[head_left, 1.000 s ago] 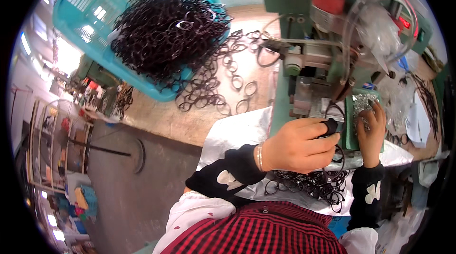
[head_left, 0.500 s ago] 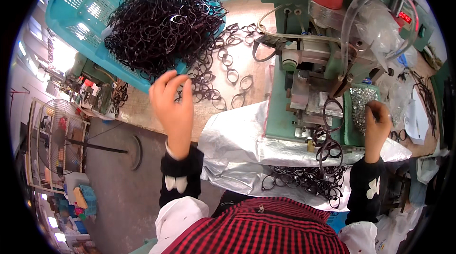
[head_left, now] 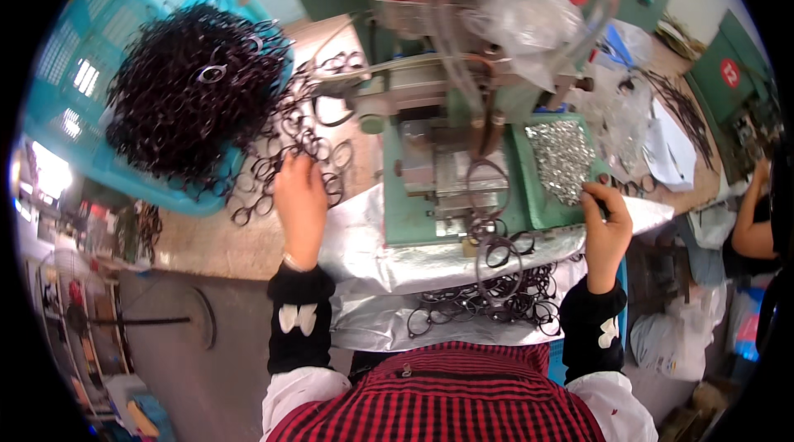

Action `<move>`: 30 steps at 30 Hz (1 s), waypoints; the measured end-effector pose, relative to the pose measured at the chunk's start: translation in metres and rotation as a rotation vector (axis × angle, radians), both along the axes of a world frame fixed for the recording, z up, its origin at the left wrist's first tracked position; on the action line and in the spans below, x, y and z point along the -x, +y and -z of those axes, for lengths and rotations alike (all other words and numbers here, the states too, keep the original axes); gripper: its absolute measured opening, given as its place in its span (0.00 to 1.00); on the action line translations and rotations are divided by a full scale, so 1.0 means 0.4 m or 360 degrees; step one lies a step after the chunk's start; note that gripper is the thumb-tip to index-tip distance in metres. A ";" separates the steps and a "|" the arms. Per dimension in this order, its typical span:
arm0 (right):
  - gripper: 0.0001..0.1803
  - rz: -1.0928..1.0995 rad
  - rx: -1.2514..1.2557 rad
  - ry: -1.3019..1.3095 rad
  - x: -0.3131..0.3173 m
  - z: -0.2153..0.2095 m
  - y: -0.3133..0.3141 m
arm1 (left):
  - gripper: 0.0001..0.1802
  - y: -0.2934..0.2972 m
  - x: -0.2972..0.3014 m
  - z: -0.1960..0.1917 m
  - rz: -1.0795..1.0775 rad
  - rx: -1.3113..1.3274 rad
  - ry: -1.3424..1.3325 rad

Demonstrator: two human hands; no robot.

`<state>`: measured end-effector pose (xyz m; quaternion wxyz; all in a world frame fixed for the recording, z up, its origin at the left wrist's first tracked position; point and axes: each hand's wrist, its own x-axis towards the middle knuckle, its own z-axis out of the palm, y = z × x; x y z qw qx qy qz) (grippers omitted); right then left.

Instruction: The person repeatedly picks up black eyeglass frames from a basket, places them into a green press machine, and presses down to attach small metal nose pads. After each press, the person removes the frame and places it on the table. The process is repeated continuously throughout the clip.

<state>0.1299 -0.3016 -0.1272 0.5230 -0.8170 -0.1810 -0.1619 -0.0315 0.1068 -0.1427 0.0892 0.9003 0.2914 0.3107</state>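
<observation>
At far L, turquoise plastic basket [head_left: 184,201] stands on the worktop [head_left: 194,239], w/ a high heap of dark eyeglass frames [head_left: 194,95]. Btwn basket and green press machine [head_left: 405,231], loose frames [head_left: 299,124] lie on the worktop, some partly overlapping. L hand [head_left: 299,202] is over the near part of these, palm down, fingers bent & reaching among the rings; cannot tell if they are clamped on one. Silver foil sheet [head_left: 357,231] covers the front edge. In centre, one dark frame [head_left: 485,231] is at the metal fixture [head_left: 451,169] of the machine: one ring before the fixture, the other over the foil. Below it, a smaller pile of frames [head_left: 455,303] lies on the foil. Next to R, green tray [head_left: 523,173] holds many small silvery metal pcs [head_left: 558,152]. R hand [head_left: 608,227] is at the tray's near R corner, fingers bent, tips close together; cannot tell if a pc. is btwn them. Further R, white paper [head_left: 668,144] lies on the worktop.
</observation>
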 end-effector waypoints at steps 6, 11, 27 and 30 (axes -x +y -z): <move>0.08 -0.0628 -0.0283 -0.0055 0.001 -0.157 0.198 | 0.11 -0.068 -0.043 -0.041 0.0331 0.1004 -0.0674; 0.21 -0.0758 -0.0775 0.0374 0.007 -0.160 0.311 | 0.05 -0.108 -0.029 0.023 0.0353 0.1242 -0.0887; 0.27 -0.0853 -0.0992 0.0650 0.104 -0.235 0.310 | 0.08 -0.318 0.023 -0.321 0.1850 0.0094 -0.1365; 0.23 -0.0937 -0.0542 0.0385 0.060 -0.208 0.248 | 0.09 -0.346 -0.019 -0.297 0.1946 -0.0105 -0.0746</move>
